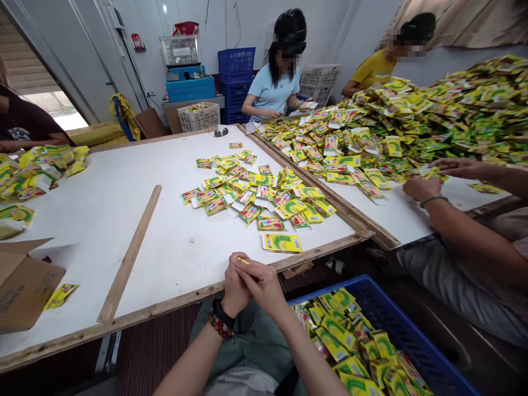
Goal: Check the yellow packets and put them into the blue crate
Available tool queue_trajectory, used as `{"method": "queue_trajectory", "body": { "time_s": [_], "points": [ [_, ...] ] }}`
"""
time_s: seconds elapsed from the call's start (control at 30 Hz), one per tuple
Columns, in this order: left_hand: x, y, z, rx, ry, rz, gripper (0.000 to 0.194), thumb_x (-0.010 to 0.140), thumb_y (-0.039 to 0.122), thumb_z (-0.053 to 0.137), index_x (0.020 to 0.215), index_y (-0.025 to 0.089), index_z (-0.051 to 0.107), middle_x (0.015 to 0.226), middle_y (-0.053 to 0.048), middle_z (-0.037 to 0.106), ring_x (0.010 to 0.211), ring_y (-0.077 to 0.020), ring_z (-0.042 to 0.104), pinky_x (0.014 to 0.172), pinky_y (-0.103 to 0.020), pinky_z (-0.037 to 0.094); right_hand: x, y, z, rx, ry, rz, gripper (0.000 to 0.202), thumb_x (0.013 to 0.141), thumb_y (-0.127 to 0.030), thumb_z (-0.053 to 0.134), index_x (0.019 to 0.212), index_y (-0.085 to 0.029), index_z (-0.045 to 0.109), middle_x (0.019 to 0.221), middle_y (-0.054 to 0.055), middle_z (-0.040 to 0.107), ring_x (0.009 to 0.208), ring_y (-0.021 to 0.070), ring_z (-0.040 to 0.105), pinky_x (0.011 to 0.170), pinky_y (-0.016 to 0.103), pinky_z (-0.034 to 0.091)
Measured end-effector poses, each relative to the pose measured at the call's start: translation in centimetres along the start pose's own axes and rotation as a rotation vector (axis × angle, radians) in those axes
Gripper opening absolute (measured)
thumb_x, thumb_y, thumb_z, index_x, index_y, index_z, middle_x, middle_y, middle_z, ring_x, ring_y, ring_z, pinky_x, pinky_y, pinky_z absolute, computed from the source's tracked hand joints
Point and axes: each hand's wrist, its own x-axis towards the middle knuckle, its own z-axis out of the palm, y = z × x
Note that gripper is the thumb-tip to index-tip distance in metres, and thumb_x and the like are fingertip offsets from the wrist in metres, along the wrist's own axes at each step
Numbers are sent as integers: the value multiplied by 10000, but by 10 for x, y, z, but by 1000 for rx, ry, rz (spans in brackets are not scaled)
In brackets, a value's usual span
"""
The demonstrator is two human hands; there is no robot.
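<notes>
Just over the table's front edge, my left hand (236,286) and my right hand (263,281) meet with their fingers closed. A bit of a small yellow packet (243,260) shows between the fingertips, and the rest is hidden by the hands. Beyond them a flat yellow-green carton (282,243) lies on the white tabletop (177,264). Behind that carton spreads a loose group of small yellow, green and red cartons (251,198), some with white flaps standing out. Beside my right forearm, a blue crate (406,324) holds many yellow packets.
Wooden strips (132,253) edge and divide the table. An open cardboard box (27,286) stands left, beside a loose yellow packet (61,295). A large packet heap (449,115) rises at right. Several people sit around, one person's hands (429,179) close on my right. Sunglasses (221,132) lie at the back.
</notes>
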Motion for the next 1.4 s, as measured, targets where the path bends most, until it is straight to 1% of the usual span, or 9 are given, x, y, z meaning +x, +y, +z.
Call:
{"method": "queue_trajectory", "body": {
  "time_s": [0.17, 0.27, 0.53, 0.77, 0.97, 1.1, 1.27, 1.33, 1.4],
  "points": [
    [3, 6, 2, 28, -46, 55, 411, 722, 204, 640, 1102, 188, 485, 1052, -79, 616, 988, -218, 613, 871, -376, 518, 3, -8, -4, 18, 133, 176, 242, 829, -255, 603, 1022, -238, 748, 1032, 47, 746, 918, 243, 715, 856, 394, 564],
    [5, 8, 2, 10, -48, 107, 412, 739, 198, 615, 1131, 180, 493, 1105, -94, 609, 1045, -224, 599, 908, -388, 508, 7, -11, -5, -22, 125, 208, 213, 819, -233, 598, 939, -238, 773, 916, 39, 772, 820, 234, 724, 780, 363, 576],
    [10, 6, -3, -142, -66, 8, 376, 792, 190, 578, 1153, 174, 475, 1115, -91, 592, 1037, -204, 585, 936, -383, 480, 10, -6, -2, -188, -26, 43, 311, 860, -160, 518, 1053, -264, 738, 1066, 61, 736, 953, 230, 688, 848, 369, 543],
    [10, 13, -2, -15, -223, 37, 673, 649, 166, 701, 1262, 187, 424, 1233, -98, 560, 1114, -248, 567, 960, -406, 474, -14, 12, -13, -178, 143, 140, 449, 879, -258, 550, 1326, -216, 552, 1143, 71, 704, 965, 231, 682, 839, 365, 550],
    [8, 16, -7, 11, -289, 58, 600, 659, 152, 678, 1217, 192, 463, 1174, -86, 603, 1073, -245, 591, 940, -414, 488, -18, 2, -12, -201, 126, 11, 328, 896, -226, 498, 1167, -236, 683, 1091, 76, 726, 993, 215, 681, 869, 335, 536],
    [9, 19, -15, -47, -361, 79, 663, 650, 312, 777, 1230, 202, 476, 1170, -92, 582, 1075, -247, 559, 844, -371, 525, -43, -12, -58, -497, 155, 188, 351, 877, -296, 482, 1113, -183, 716, 978, 119, 753, 815, 244, 714, 720, 331, 552],
    [8, 17, -14, -76, -286, 49, 388, 829, 351, 632, 1165, 198, 514, 1093, -88, 596, 1009, -207, 565, 770, -324, 523, -93, -10, -149, -808, 186, 566, 466, 823, -405, 478, 1036, -89, 747, 448, 80, 650, 469, 265, 638, 487, 325, 482],
    [7, 17, -11, -33, -292, 63, 293, 843, 312, 613, 1106, 201, 547, 1050, -77, 609, 980, -200, 568, 747, -309, 518, -100, -9, -164, -840, 249, 600, 510, 797, -436, 509, 1091, -76, 719, 406, 50, 612, 395, 244, 589, 432, 314, 449],
    [7, 16, -9, 4, -282, 72, 222, 855, 283, 591, 1060, 199, 567, 1014, -71, 617, 951, -194, 571, 733, -301, 515, -98, -15, -159, -781, 342, 569, 573, 765, -474, 579, 1188, -94, 656, 496, 41, 659, 412, 217, 594, 426, 292, 450]
  ]
}}
